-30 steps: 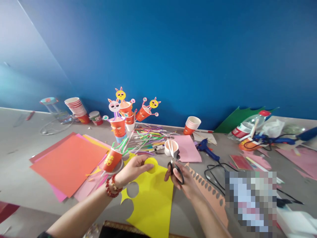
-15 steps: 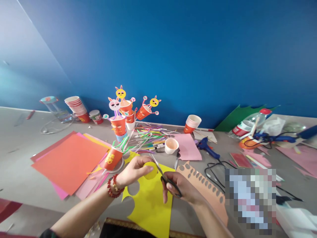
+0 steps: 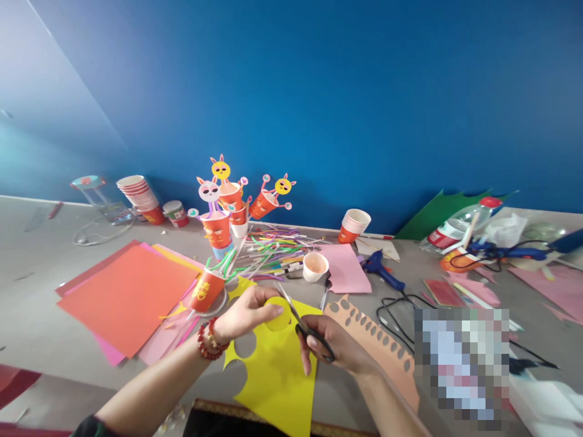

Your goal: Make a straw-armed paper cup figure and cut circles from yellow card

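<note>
Between thumb and fingers, my left hand (image 3: 248, 314) pinches a yellow paper circle (image 3: 279, 317). My right hand (image 3: 325, 340) is closed around the black handles of a pair of scissors (image 3: 292, 305), whose blades point up and left beside the circle's right edge. Beneath both hands lies a yellow paper sheet (image 3: 277, 382) with round holes cut along its left side. An orange paper cup (image 3: 207, 290) holding green and white pipe cleaners tilts just left of my left hand.
Orange cups with bunny faces (image 3: 216, 227) stand behind scattered pipe cleaners (image 3: 273, 249). A white cup (image 3: 315, 267), a blue glue gun (image 3: 382, 271) and its cord lie to the right. Coloured sheets (image 3: 132, 297) are stacked at left. A peach sheet with holes (image 3: 376, 346) sits by my right forearm.
Almost nothing differs. Both hands keep their places with the yellow circle and the scissors; the view has shifted very slightly.
</note>
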Demonstrator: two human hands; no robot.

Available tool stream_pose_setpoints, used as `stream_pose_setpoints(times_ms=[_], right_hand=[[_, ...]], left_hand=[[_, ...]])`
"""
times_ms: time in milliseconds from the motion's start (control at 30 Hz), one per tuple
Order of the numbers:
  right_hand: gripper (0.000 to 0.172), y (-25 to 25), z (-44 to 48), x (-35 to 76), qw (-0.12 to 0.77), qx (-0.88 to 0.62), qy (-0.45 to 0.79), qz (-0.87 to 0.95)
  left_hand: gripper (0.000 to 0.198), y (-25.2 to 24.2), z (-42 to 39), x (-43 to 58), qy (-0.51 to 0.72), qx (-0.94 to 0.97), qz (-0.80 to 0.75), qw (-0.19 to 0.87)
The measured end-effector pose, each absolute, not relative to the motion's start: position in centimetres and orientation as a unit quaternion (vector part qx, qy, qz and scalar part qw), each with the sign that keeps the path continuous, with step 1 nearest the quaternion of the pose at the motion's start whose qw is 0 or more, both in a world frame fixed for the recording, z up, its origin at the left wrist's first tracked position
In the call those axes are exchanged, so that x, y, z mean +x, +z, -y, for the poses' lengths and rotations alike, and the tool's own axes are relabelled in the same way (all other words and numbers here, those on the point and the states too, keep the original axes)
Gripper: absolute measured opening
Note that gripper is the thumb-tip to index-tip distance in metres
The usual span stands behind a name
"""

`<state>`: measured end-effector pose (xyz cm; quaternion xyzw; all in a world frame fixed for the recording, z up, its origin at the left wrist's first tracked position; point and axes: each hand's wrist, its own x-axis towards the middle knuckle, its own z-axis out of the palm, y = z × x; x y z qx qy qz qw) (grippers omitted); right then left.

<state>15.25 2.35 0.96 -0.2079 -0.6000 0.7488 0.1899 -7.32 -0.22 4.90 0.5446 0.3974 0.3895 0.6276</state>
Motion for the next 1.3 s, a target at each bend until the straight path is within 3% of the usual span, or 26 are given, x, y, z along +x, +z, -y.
stream_pose_setpoints(times_ms=[1300], right_hand=[[0.057, 0.69, -2.36, 15.43, 0.178, -0.212, 0.749, 0.602]], left_hand=[[0.036, 5.74, 0.04, -7.22, 0.377, 0.583, -0.406, 0.594]])
